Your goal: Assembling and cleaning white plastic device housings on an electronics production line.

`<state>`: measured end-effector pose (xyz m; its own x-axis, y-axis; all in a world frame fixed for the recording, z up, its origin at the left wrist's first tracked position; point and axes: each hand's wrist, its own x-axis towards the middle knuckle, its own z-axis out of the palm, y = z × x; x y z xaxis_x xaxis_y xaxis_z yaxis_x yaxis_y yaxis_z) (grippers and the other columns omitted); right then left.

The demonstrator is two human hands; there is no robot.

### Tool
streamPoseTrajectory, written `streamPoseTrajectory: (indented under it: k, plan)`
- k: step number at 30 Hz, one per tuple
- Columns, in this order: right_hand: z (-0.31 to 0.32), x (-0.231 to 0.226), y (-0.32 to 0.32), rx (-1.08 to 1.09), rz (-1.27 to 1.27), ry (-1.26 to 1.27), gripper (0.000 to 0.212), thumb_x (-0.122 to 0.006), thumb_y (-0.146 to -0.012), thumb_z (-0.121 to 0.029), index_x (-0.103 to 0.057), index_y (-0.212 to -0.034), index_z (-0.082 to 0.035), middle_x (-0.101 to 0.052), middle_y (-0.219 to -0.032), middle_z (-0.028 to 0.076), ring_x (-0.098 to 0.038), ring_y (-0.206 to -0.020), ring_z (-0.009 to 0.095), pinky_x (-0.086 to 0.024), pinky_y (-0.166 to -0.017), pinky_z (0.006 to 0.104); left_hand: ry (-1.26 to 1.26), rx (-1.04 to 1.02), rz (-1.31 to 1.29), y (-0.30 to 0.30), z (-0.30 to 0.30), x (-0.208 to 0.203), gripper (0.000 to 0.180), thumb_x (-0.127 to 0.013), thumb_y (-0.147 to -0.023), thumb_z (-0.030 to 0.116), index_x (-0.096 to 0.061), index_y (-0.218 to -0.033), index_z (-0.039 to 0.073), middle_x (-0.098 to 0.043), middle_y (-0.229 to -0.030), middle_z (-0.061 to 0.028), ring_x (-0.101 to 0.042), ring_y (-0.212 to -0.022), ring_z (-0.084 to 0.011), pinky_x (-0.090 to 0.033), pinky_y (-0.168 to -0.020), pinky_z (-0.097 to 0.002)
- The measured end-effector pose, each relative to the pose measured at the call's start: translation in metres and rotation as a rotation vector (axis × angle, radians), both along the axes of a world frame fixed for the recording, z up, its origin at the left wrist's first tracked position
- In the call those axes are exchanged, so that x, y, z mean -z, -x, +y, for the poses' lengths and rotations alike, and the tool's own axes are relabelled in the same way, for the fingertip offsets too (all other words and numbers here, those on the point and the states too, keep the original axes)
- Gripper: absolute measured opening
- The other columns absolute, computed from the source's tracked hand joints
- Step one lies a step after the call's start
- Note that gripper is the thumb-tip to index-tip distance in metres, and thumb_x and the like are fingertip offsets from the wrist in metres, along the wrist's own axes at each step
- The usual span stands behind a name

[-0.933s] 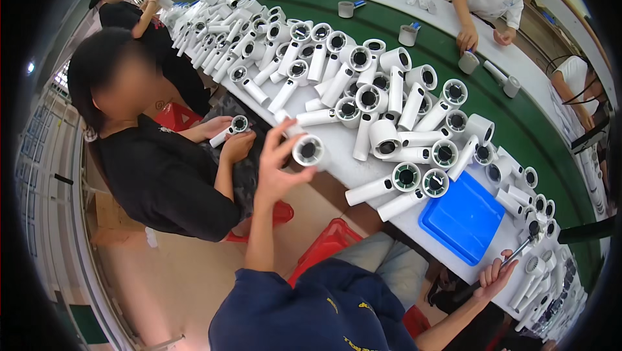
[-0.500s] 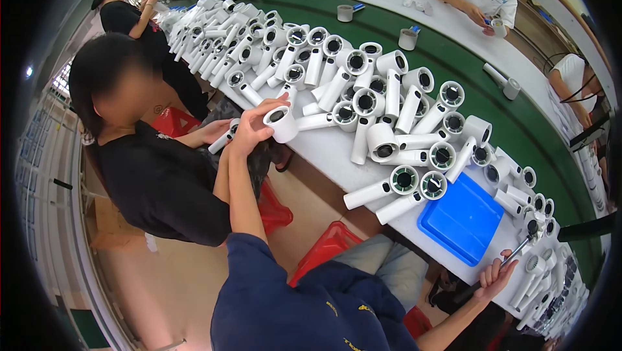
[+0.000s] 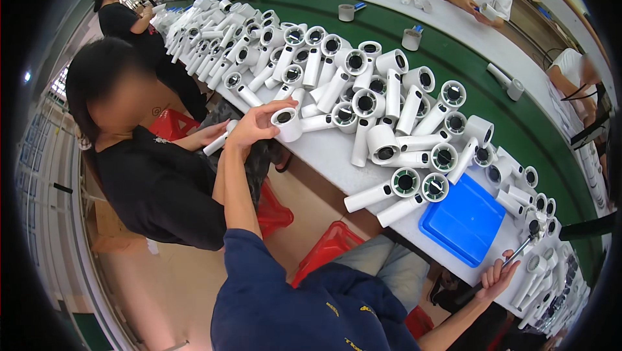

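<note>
My left hand (image 3: 254, 125) reaches out over the table's near edge, thumb and fingers closed round the head of a white hair-dryer-shaped housing (image 3: 289, 128). Its round opening, dark inside, faces up. Low on the right, my right hand (image 3: 497, 280) is wrapped round a screwdriver-like tool (image 3: 515, 253) with a metal shaft and a dark handle. The shaft slants up toward white parts at the table's right end; I cannot tell whether its tip touches them. Beside my left hand lies a large heap of similar white housings (image 3: 363, 101), each with a round head and a tube handle.
A blue tray (image 3: 463, 221) lies on the white table in front of me. Behind the heap runs a green conveyor belt (image 3: 447, 53) carrying a few parts. A co-worker in black (image 3: 159, 176) sits close on my left, holding a white part. Red stools (image 3: 327, 247) stand below.
My left hand has shifted slightly right and down with the housing. The co-worker's part has tilted a little. My right hand and the tool are almost still.
</note>
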<state>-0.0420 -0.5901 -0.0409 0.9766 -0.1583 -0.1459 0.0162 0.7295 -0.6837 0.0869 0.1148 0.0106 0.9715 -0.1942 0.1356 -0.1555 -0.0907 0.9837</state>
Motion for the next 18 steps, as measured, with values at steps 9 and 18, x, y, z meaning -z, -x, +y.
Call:
streamPoseTrajectory:
  k: [9, 18]
  plan:
    - [-0.018, 0.016, 0.001, -0.178, -0.143, -0.019, 0.041, -0.038, -0.112, -0.043, -0.048, -0.126, -0.006, -0.027, -0.057, -0.004, -0.017, -0.040, 0.004, -0.014, -0.033, 0.0221, -0.169, -0.308, -0.165, 0.019, -0.023, 0.024, 0.064, -0.066, -0.079, 0.004, -0.056, -0.143, 0.004, -0.049, -0.137, -0.0084, -0.051, -0.128, -0.0197, -0.043, -0.107, -0.0336]
    - [-0.009, 0.009, 0.002, -0.071, -0.066, -0.022, 0.039, -0.037, -0.111, -0.045, -0.046, -0.118, -0.007, -0.024, -0.055, -0.006, -0.014, -0.039, 0.003, -0.010, -0.032, 0.0210, -0.286, -0.736, -0.235, 0.028, -0.092, 0.035, 0.063, -0.070, -0.082, 0.005, -0.053, -0.143, 0.009, -0.052, -0.130, -0.0093, -0.058, -0.113, -0.0220, -0.053, -0.089, -0.0329]
